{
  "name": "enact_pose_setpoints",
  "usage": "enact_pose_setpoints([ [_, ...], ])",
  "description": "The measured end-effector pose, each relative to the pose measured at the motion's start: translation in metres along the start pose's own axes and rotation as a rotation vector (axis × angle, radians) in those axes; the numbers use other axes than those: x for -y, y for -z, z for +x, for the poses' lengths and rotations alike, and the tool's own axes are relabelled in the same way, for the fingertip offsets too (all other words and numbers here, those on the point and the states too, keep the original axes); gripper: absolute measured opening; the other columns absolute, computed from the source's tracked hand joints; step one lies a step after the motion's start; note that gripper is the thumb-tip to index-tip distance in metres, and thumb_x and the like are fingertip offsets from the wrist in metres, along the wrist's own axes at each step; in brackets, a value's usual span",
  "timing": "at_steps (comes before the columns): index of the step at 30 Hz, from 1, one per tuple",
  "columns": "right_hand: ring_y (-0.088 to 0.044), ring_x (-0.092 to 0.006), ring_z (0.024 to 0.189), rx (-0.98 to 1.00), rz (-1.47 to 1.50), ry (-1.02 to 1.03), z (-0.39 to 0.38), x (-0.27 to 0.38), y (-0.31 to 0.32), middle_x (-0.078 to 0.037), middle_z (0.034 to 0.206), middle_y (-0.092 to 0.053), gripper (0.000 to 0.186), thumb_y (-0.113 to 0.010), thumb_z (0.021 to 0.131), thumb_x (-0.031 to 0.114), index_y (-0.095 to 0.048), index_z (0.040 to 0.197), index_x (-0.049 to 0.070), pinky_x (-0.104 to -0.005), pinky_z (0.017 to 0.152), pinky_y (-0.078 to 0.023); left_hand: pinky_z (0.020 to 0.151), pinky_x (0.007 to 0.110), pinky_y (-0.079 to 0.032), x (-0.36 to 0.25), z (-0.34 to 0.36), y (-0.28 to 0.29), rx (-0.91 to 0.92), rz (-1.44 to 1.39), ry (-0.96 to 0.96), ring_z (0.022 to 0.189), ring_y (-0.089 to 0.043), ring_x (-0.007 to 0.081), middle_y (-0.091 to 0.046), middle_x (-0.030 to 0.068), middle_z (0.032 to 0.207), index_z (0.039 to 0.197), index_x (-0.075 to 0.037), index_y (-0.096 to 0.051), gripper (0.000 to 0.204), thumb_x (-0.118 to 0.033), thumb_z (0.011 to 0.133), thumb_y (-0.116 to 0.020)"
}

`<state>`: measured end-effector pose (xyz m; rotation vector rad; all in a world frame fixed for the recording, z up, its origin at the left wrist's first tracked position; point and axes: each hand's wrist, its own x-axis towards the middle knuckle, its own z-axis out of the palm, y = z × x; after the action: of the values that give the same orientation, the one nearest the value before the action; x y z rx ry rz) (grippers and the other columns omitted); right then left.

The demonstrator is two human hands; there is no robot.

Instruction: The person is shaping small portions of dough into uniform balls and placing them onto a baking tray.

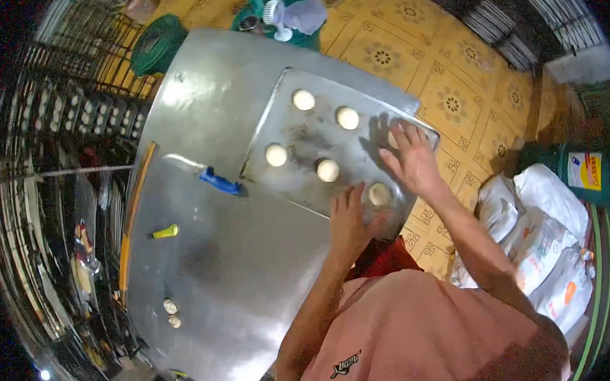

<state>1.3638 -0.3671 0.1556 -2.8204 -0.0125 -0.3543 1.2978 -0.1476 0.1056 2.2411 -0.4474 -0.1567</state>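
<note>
A flat metal baking tray (298, 138) lies at a slant on the steel table, with several pale round dough balls on it, spaced apart. At its far right corner, my right hand (415, 159) reaches over one dough ball (393, 140), fingers spread and partly covering it; whether they press on it I cannot tell. My left hand (349, 223) is at the tray's near edge with fingers apart and nothing in them. Just beyond its thumb sits another dough ball (379, 194). A third dough ball (327, 170) rests past its fingertips.
On the steel table (220, 279) lie a blue-handled knife (219, 181), a yellow-green handled tool (166, 232) and two small pale lumps (172, 314). Racks (57, 136) line the left. White sacks (542, 239) and a green bucket (583, 170) stand on the right.
</note>
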Motion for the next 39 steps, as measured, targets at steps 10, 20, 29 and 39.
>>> enact_pose_setpoints([
  [10, -0.059, -0.0456, 0.122, 0.621, 0.615, 0.586, -0.103, 0.302, -0.127, -0.024, 0.136, -0.061, 0.037, -0.066, 0.099, 0.025, -0.064, 0.127, 0.001, -0.0532, 0.105, -0.048, 0.082, 0.039, -0.057, 0.151, -0.242, 0.117, -0.395, -0.259, 0.500, 0.104, -0.069, 0.0305, -0.068, 0.0198, 0.123, 0.140, -0.003, -0.058, 0.044, -0.014, 0.098, -0.070],
  [20, -0.031, -0.0451, 0.154, 0.411, 0.168, 0.747, -0.122, 0.464, -0.235, -0.024, 0.160, -0.043, 0.046, -0.060, 0.098, 0.019, -0.059, 0.140, 0.000, -0.0606, 0.125, -0.022, 0.094, 0.039, -0.054, 0.357, -0.450, 0.358, -1.244, 0.466, 0.914, 0.116, -0.060, 0.0339, -0.052, 0.0163, 0.142, 0.157, -0.015, -0.047, 0.079, -0.010, 0.086, -0.083],
  [29, -0.029, -0.0462, 0.154, 0.395, 0.026, 0.743, -0.117, 0.470, -0.235, -0.023, 0.162, -0.041, 0.050, -0.057, 0.096, 0.017, -0.056, 0.143, -0.001, -0.0608, 0.125, -0.023, 0.082, 0.048, -0.058, 0.419, -0.458, 0.456, -0.755, 0.065, 0.815, 0.099, -0.070, 0.0414, -0.068, 0.0173, 0.118, 0.145, -0.016, -0.057, 0.069, -0.022, 0.083, -0.088],
  [39, -0.045, -0.0479, 0.144, 0.432, 0.430, 0.607, -0.127, 0.489, -0.211, -0.025, 0.155, -0.050, 0.055, -0.062, 0.097, 0.019, -0.052, 0.147, -0.003, -0.0536, 0.121, -0.035, 0.075, 0.050, -0.058, 0.341, -0.416, 0.401, -0.961, 0.263, 0.614, 0.095, -0.071, 0.0417, -0.070, 0.0193, 0.109, 0.125, -0.009, -0.064, 0.045, -0.020, 0.084, -0.082],
])
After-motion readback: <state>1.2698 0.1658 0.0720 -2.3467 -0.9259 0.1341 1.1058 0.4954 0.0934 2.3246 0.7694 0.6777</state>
